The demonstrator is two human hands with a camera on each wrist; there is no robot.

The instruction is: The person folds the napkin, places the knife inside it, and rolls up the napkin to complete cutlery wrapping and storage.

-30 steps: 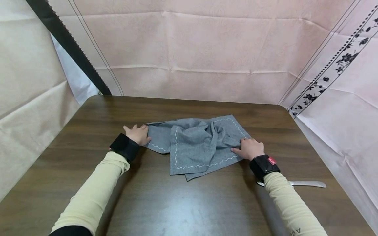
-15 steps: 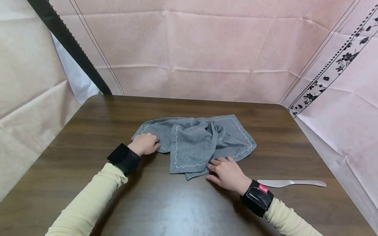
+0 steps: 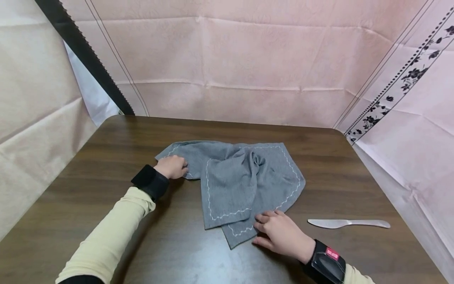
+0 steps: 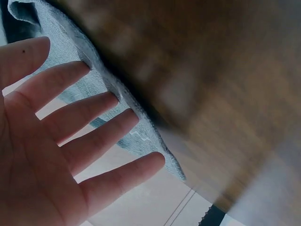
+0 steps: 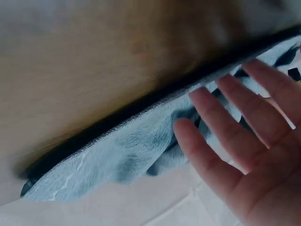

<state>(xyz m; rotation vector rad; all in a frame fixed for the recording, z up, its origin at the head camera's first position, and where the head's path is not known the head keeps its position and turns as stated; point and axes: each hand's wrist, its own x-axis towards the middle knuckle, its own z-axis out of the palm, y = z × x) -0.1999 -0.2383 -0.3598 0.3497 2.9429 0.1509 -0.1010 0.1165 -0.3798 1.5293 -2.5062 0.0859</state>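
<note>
A crumpled grey-blue cloth (image 3: 227, 189) with white stitching along its edges lies partly folded over itself on the wooden table. My left hand (image 3: 172, 167) rests on its left part. In the left wrist view, those fingers (image 4: 101, 146) are extended and spread, with the tips along the cloth's edge. At the near right edge, my right hand (image 3: 281, 233) has its fingertips on the cloth. The right wrist view has the fingers (image 5: 211, 155) fairly straight and spread against the cloth (image 5: 127, 155), and nothing is gripped.
To the right of the cloth lies a silver table knife (image 3: 349, 223), blade pointing left. The brown wooden table (image 3: 177, 252) has rounded far corners. Pale hanging sheets (image 3: 248, 59) surround it, one with a black floral band (image 3: 413, 75).
My right hand has left the cloth's right edge for its near edge, and the near part has shifted toward me. My left hand has moved inward onto the cloth. The knife is uncovered.
</note>
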